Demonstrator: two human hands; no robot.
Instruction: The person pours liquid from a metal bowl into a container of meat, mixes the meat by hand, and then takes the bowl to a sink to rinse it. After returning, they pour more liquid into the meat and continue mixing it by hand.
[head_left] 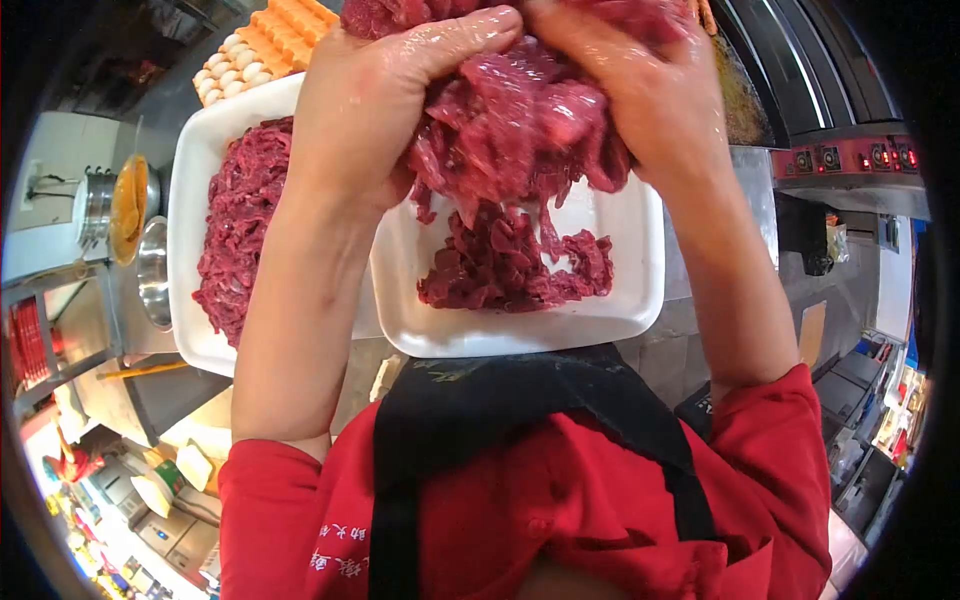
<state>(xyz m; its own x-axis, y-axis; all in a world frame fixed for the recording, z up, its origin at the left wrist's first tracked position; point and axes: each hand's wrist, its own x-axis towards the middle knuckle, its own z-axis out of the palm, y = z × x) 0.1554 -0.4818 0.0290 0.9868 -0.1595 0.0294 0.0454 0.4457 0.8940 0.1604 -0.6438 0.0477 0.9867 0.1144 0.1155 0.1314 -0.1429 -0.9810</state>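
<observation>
Between my two hands is a big clump of raw sliced red meat [520, 120], lifted above a white plastic tub [520, 340]. My left hand [390, 90] grips the clump from the left side, and my right hand [650, 90] is closed around its right side. Wet, shiny strips hang down from the clump. More sliced meat [490, 265] lies in the tub below. Left of my left forearm, a second white tub [190, 190] holds a heap of similar sliced meat [238, 240]. The fingertips are partly hidden by the meat.
Behind the left tub are eggs [232, 68] and orange egg trays [285, 35]. A metal bowl [153, 270] and a pot [95, 210] stand at the left. On the right are a steel counter [755, 200] and a panel with red lights [860, 157]. Shelving [65, 320] is at far left.
</observation>
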